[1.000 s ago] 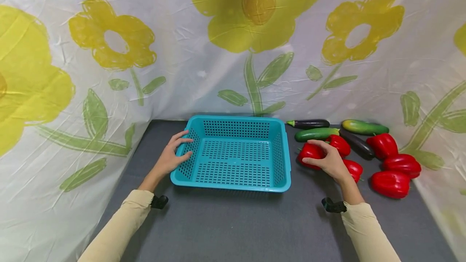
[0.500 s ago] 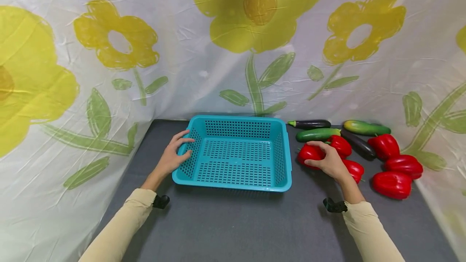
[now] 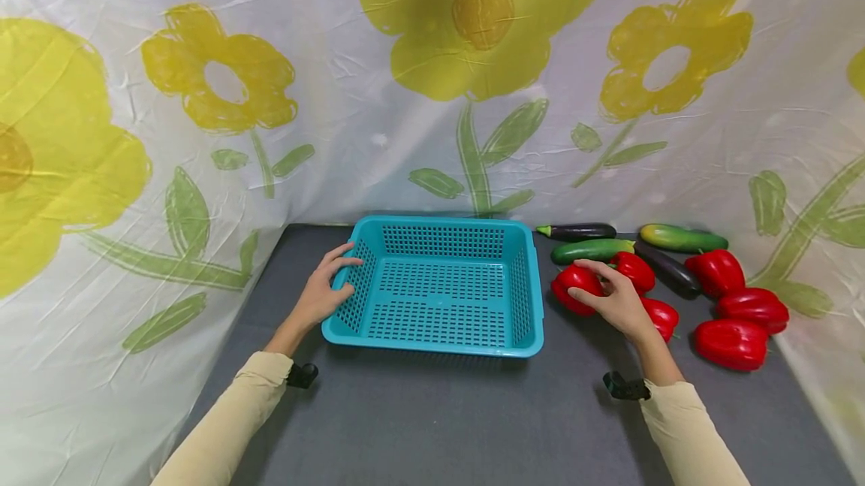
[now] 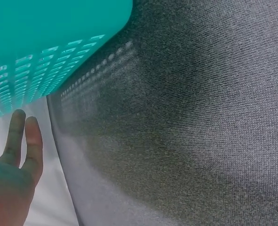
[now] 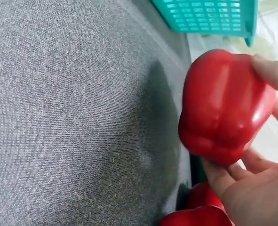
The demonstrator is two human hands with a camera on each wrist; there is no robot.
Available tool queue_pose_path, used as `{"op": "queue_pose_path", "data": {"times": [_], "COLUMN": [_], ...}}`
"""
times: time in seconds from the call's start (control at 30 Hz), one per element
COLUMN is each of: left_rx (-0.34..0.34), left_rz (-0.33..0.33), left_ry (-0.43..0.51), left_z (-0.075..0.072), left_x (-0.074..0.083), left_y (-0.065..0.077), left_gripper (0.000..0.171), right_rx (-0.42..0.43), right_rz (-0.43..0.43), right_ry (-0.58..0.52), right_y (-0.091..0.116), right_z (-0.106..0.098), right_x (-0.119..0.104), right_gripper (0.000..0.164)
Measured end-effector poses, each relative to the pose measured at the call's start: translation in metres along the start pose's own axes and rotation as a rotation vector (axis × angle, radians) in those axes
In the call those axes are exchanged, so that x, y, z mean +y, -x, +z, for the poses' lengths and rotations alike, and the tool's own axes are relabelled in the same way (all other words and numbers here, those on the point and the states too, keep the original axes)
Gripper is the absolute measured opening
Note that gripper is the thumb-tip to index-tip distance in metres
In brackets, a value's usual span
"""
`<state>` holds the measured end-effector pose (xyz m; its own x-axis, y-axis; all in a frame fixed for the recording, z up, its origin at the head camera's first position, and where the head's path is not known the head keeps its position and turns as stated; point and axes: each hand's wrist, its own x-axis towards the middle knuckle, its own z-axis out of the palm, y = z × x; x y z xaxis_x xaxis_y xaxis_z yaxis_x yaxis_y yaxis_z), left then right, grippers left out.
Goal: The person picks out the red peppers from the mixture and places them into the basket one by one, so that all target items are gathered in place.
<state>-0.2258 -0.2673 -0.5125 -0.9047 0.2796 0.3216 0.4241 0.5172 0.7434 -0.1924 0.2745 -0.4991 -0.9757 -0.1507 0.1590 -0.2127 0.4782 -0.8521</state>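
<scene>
My right hand (image 3: pixel 615 306) holds a red bell pepper (image 5: pixel 223 103) between thumb and fingers, right of the basket. In the right wrist view the pepper's lobed end faces the camera, and a dark shadow falls on the cloth beside it. My left hand (image 3: pixel 320 292) is at the left rim of a turquoise plastic basket (image 3: pixel 432 351), fingers extended over the edge. Seen from the left wrist, two straight fingers (image 4: pixel 34 141) stand by the basket's outer wall. Whether they press on it I cannot tell. Nothing lies in the basket.
More red bell peppers (image 3: pixel 730 345) lie to the right, some partly behind the right hand. Behind them are dark eggplants (image 3: pixel 577 231), a green cucumber-like vegetable (image 3: pixel 591 250) and a yellow-green one (image 3: pixel 682 238). A flowered curtain (image 3: pixel 338 163) hangs along the back of the grey-covered table (image 3: pixel 432 426).
The pepper in my right hand has turned slightly, and its green stem at the left is no longer visible. My left hand stays at the basket rim. The whole head view has shifted a little.
</scene>
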Motion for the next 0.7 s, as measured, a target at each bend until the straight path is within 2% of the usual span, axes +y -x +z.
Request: {"op": "queue_pose_path", "data": {"times": [0.13,0.27,0.53,0.7], "left_rx": [0.008,0.019,0.031,0.016], "left_rz": [0.004,0.007,0.029,0.021], "left_ry": [0.012,0.003,0.027,0.014], "left_z": [0.001,0.003,0.004,0.004], "left_x": [0.000,-0.002,-0.006,-0.005], "left_y": [0.000,0.000,0.002,0.000], "left_gripper": [0.045,0.045,0.043,0.043], "right_rx": [0.009,0.007,-0.044,-0.044], "right_rz": [-0.023,-0.010,0.095,0.130], "right_ry": [-0.045,-0.095,-0.420,-0.483], "right_y": [0.003,0.003,0.007,0.011], "right_z": [-0.002,-0.003,-0.006,-0.009], "right_x": [-0.011,-0.003,0.010,0.011], "right_gripper": [0.056,0.057,0.053,0.054]}}
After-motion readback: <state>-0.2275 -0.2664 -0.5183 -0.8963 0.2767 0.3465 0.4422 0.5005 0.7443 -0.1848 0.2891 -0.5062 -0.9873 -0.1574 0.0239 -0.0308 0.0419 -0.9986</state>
